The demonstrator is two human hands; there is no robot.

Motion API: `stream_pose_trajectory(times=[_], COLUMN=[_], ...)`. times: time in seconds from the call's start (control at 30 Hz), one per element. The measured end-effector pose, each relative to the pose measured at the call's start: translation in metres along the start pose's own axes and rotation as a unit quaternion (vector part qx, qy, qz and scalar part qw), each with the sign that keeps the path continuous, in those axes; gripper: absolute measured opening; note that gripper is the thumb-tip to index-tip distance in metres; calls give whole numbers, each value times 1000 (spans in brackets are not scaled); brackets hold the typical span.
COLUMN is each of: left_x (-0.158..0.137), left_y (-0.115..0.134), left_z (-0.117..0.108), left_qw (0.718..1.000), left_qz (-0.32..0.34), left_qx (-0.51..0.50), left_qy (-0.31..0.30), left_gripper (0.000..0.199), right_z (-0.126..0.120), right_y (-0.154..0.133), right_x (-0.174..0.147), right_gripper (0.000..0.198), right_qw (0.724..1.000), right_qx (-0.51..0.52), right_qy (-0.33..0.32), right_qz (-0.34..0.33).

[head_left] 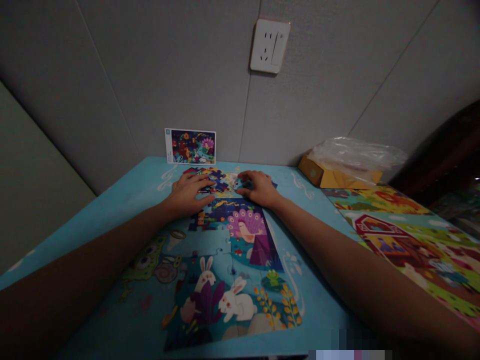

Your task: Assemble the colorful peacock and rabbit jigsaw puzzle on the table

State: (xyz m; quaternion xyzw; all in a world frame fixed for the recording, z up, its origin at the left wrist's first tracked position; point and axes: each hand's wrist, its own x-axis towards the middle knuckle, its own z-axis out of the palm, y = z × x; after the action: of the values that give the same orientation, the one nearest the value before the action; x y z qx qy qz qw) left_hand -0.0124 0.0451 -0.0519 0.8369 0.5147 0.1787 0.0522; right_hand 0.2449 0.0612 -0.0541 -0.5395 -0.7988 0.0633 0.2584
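Observation:
My left hand lies spread and open on the left of a heap of loose jigsaw pieces near the back of the table. At the heap's right side, my right hand is curled, with a blue-teal puzzle piece between thumb and fingers. Closer to me is a partly assembled jigsaw showing a pink peacock, white rabbits and a frog. Its upper left has a gap where the table shows through. Some of the heap is hidden under my hands.
A picture card of the scene leans on the wall behind the heap. On the right are a yellow box with a clear plastic bag on it and a farm-scene jigsaw. The blue table bears cartoon prints.

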Motion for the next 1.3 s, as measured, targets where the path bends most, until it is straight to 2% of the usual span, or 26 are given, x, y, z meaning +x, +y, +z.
stream_pose_trajectory(times=[0.1, 0.2, 0.33, 0.43, 0.53, 0.6, 0.67, 0.73, 0.77, 0.83, 0.9, 0.93, 1.03, 1.1, 1.2, 1.3], left_x=[1, 1, -3, -8, -11, -11, -10, -8, -7, -6, -4, -4, -4, -3, -4, -4], left_y=[-1, -1, 5, 12, 15, 15, 13, 11, 11, 9, 9, 8, 8, 8, 9, 11], left_z=[1, 0, -4, -6, -6, -5, -4, -3, -3, -3, -2, -2, -1, -1, -2, -3], left_qw=[1000, 1000, 996, 992, 987, 988, 991, 993, 993, 995, 997, 997, 999, 1000, 1000, 1000], left_qz=[7, 20, 63, 107, 144, 135, 112, 93, 86, 68, 52, 46, 36, 25, 8, -4], left_qx=[-10, -22, -53, -69, -77, -79, -79, -78, -76, -68, -56, -49, -27, -12, 2, 3], left_qy=[5, 9, 17, 12, 0, 2, 6, 10, 14, 26, 27, 21, -2, -11, -19, -19], left_gripper=[57, 57, 58, 57, 52, 54, 59, 61, 60, 56, 53, 52, 53, 55, 61, 64], right_z=[1, 3, 6, 8, 7, 3, -3, -8, -10, -11, -9, -8, -6, -6, -5, -1], right_y=[4, 6, 0, -11, -19, -17, -11, 0, 5, 13, 16, 16, 9, 2, -9, -20], right_x=[1, 1, 0, -2, -3, -2, -1, 0, 0, -1, -2, -3, -4, -4, -4, -7], right_gripper=[45, 29, 15, 15, 10, 7, 12, 23, 28, 36, 38, 38, 37, 33, 27, 31], right_qw=[996, 976, 934, 921, 929, 942, 951, 951, 952, 960, 963, 961, 963, 973, 991, 995], right_qx=[80, 198, 348, 376, 346, 289, 200, 102, 59, -13, -75, -103, -149, -131, -80, -46], right_qy=[37, 82, 87, 96, 111, 152, 231, 286, 282, 213, 142, 128, 142, 145, 103, 38], right_qz=[-28, -34, -5, -18, -64, -80, -39, 50, 99, 179, 218, 221, 176, 123, 16, -84])
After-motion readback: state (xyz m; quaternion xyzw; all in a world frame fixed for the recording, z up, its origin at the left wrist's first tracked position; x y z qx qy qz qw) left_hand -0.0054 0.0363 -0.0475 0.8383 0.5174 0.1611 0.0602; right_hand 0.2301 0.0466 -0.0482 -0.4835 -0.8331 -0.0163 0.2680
